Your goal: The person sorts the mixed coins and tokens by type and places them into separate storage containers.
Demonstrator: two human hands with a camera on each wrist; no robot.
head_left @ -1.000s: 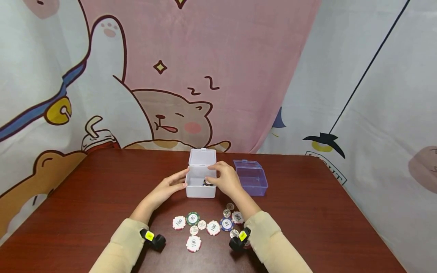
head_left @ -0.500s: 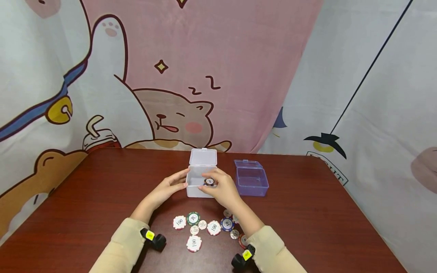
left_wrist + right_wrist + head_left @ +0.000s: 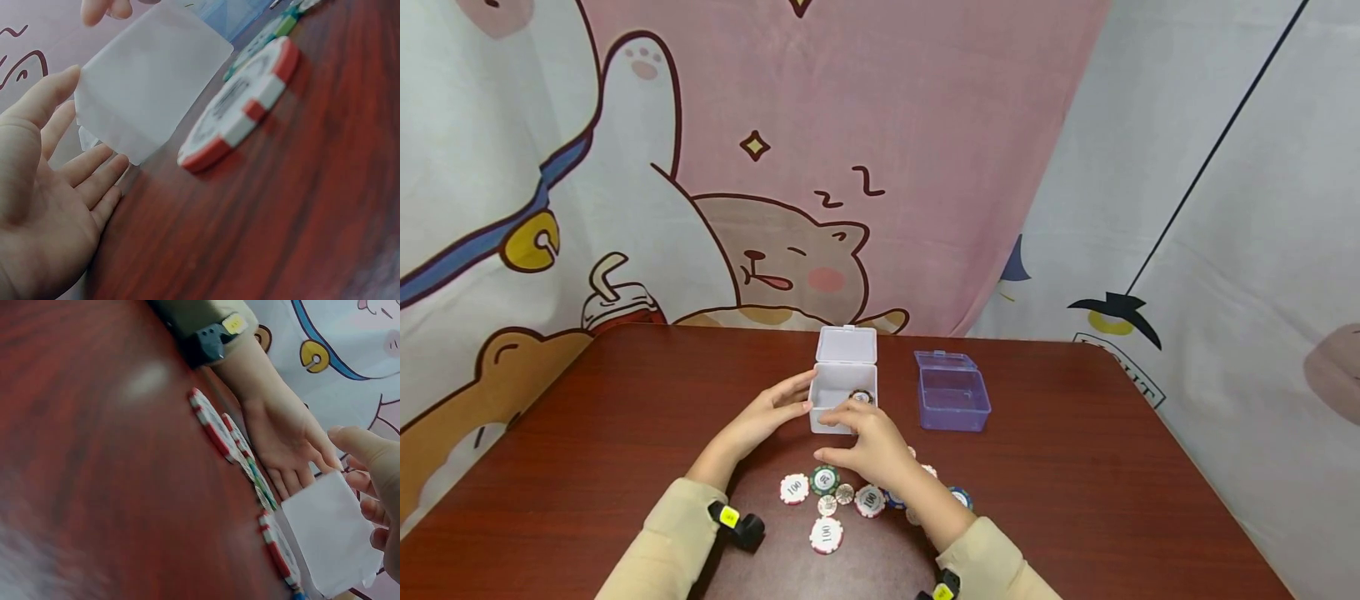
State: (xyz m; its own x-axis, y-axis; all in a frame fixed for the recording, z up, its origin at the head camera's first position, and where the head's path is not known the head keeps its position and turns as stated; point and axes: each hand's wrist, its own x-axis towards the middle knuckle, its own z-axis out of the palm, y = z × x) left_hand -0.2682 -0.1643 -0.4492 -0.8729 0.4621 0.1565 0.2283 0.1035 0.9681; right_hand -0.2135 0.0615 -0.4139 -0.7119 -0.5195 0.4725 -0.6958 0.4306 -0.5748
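Observation:
A white plastic box (image 3: 842, 421) stands on the table with its lid (image 3: 847, 345) raised at the back. Inside, toward the right wall, lies a dark-edged poker chip (image 3: 861, 397). My left hand (image 3: 758, 425) rests its extended fingers and thumb against the box's left side; the left wrist view shows the palm (image 3: 56, 206) facing the box. Just in front of the box, my right hand (image 3: 876, 446) hovers, thumb and fingers apart, with nothing visible between them. Below it lie poker chips: white 100 ones (image 3: 826, 535), a green one (image 3: 824, 480) and a blue one (image 3: 960, 497).
To the right of the white box stands a translucent purple box (image 3: 955, 408), its lid (image 3: 942, 361) tipped back. Small clear discs (image 3: 827, 505) lie among the chips. My right forearm covers part of the chip group. A printed cloth (image 3: 925, 167) hangs behind the table (image 3: 625, 433).
My right hand has drawn back out of the white box toward the chips, leaving the dark-edged chip inside. My left hand has stayed at the box's left side.

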